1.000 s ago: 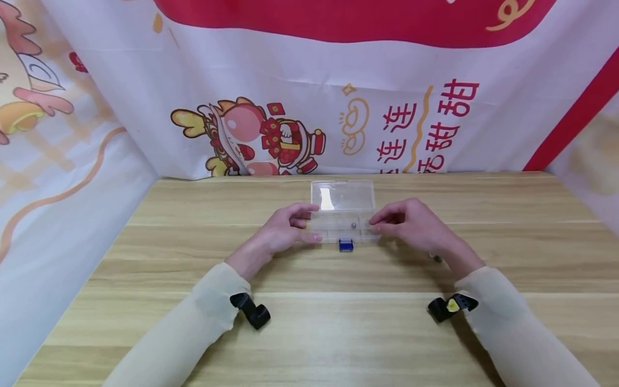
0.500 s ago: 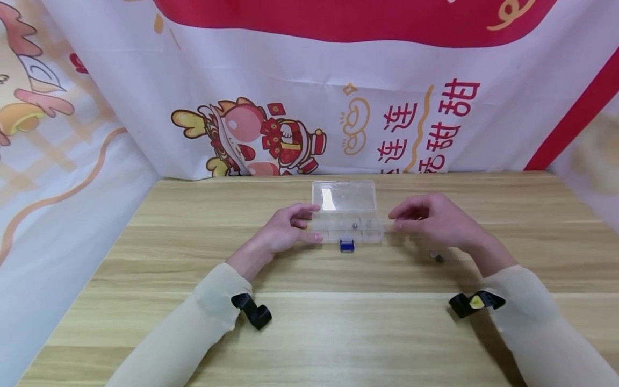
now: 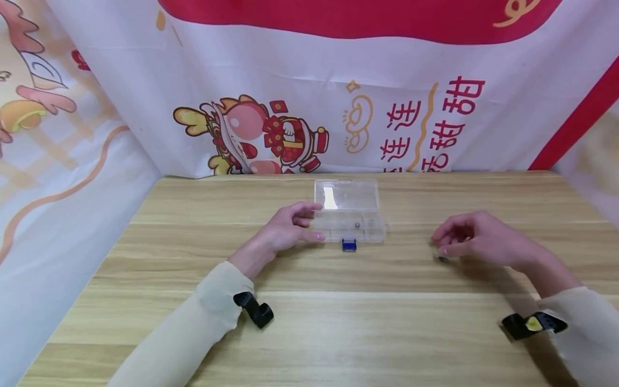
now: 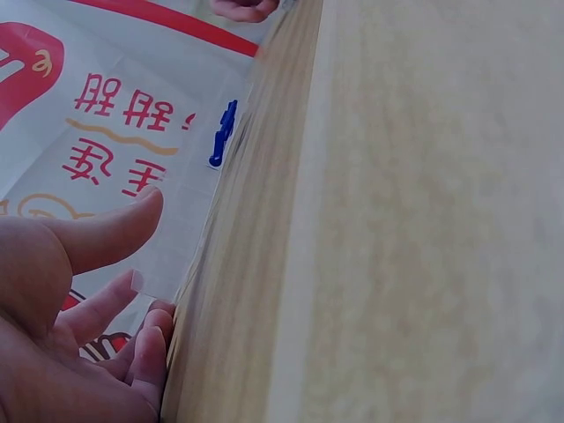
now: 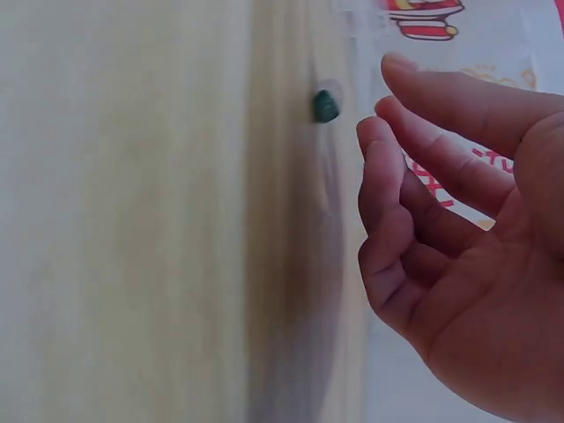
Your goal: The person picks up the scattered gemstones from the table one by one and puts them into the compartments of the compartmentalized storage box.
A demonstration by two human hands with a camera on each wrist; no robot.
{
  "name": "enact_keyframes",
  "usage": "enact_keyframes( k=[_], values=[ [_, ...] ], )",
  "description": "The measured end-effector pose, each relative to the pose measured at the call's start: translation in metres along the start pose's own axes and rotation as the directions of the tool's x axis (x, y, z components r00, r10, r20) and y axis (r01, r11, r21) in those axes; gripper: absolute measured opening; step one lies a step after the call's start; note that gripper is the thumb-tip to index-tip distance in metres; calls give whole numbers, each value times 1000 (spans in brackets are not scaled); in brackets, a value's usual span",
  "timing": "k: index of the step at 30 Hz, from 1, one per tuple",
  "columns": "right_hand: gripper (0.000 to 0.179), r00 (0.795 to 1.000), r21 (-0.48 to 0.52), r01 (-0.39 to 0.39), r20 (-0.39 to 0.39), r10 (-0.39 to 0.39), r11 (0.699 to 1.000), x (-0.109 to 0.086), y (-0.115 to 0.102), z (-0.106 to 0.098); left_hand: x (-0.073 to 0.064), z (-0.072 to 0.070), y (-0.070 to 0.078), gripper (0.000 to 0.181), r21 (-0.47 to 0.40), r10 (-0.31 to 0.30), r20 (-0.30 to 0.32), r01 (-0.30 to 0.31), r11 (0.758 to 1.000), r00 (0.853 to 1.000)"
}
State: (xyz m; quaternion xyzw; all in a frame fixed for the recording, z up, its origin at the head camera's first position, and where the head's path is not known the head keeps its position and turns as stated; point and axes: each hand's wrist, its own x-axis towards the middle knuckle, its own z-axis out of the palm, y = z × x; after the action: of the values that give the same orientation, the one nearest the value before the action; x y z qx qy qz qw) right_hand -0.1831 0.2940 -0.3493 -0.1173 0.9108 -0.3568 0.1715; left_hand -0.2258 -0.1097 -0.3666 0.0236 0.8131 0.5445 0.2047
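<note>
My left hand [image 3: 289,230] holds the left end of a clear plastic compartment box [image 3: 333,235], thumb at the front corner and index finger towards the back. The box's transparent lid [image 3: 355,194] stands raised at the rear. One small grey bead [image 3: 357,225] sits in a compartment. A blue clip-like piece [image 3: 348,245] is at the front edge, and shows again as a blue piece [image 4: 224,134] in the left wrist view. To the right, my right hand [image 3: 490,243] hovers with bent, parted fingers near a small dark green bead-like piece [image 5: 325,106], which lies apart from the fingertips in the right wrist view.
The wooden table [image 3: 309,333] ends at a white printed cloth [image 3: 300,70] hanging behind the box. Another cloth [image 3: 72,215] hangs along the left side. Each wrist carries a black camera mount [image 3: 253,310].
My right hand has left the right end of the box and moved right to the small green piece. The left hand stays at the box.
</note>
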Motion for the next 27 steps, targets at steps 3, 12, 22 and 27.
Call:
enact_keyframes(
  k=[3, 12, 22, 27],
  values=[
    [34, 999, 4, 4, 38, -5, 1000, 0, 3, 3, 0, -1, 1, 68, -1, 3, -4, -3, 1000, 1000],
    [34, 999, -65, -9, 41, 11, 998, 4, 3, 11, -3, -2, 0, 65, 0, -13, -6, 13, 1000, 1000],
    [24, 1000, -120, -13, 17, 16, 993, 5, 2, 10, 0, 0, 1, 65, 0, -10, -2, 10, 1000, 1000],
    [20, 1000, -129, -4, 12, 6, 992, 7, -1, 10, -2, -1, 0, 65, 2, -5, 1, 5, 1000, 1000]
  ],
)
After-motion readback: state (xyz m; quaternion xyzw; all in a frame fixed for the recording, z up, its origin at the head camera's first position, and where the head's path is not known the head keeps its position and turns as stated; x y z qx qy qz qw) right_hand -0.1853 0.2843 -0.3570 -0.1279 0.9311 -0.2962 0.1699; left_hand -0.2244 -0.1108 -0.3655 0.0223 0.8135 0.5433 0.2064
